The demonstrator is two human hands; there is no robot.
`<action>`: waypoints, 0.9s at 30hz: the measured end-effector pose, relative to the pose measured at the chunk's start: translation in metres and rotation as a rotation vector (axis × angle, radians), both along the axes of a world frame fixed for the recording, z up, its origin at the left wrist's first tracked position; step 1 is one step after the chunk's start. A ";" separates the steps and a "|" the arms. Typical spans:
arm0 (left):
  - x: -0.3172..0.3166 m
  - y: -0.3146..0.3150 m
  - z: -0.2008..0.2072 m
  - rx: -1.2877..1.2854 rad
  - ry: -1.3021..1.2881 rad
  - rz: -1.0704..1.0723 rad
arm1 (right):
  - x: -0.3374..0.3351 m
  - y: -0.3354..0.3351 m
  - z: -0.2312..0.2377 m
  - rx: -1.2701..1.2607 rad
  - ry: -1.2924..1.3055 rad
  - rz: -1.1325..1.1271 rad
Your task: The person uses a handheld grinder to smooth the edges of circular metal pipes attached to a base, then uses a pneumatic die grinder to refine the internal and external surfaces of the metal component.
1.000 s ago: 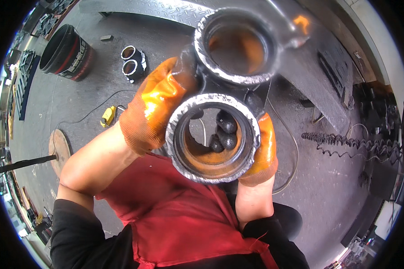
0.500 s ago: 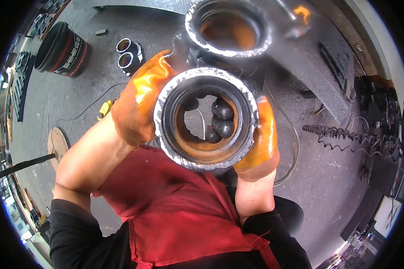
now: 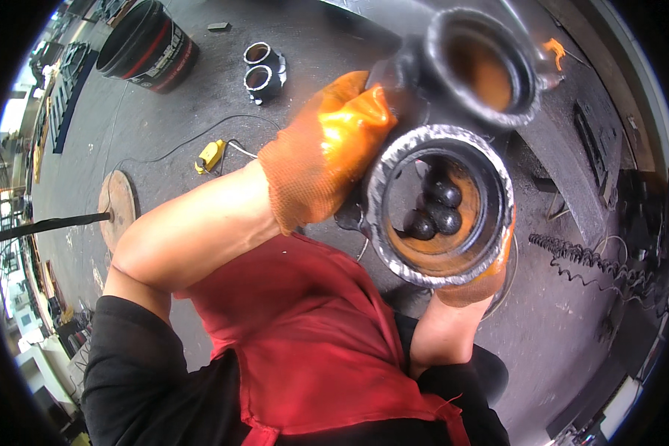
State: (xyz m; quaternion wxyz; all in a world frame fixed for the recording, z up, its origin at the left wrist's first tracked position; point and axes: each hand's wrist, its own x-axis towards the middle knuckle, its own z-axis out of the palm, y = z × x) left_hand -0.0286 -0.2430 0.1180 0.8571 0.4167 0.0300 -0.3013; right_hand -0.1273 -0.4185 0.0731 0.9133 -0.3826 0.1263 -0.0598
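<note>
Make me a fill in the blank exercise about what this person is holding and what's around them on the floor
1. Both hands wear ____ gloves and hold the metal ring.
2. Inside the ring lie ____ dark balls.
3. On the floor beside the left hand lies a ____ plug box on a cable.
4. The person wears a ____ apron.

Missing words: orange; three; yellow; red

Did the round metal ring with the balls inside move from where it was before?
Cannot tell for sure. The metal ring sits further right in the picture, but so does the black bucket on the floor, so the head camera turned.
</note>
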 end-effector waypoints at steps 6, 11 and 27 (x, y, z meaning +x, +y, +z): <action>0.000 -0.004 0.002 -0.087 0.066 0.047 | -0.008 -0.007 -0.014 0.001 0.018 -0.031; 0.000 -0.006 0.001 -0.119 0.097 0.065 | -0.010 -0.007 -0.016 0.058 0.051 -0.067; 0.040 0.027 -0.163 -0.263 0.007 -0.295 | 0.047 0.028 -0.067 0.052 0.300 0.054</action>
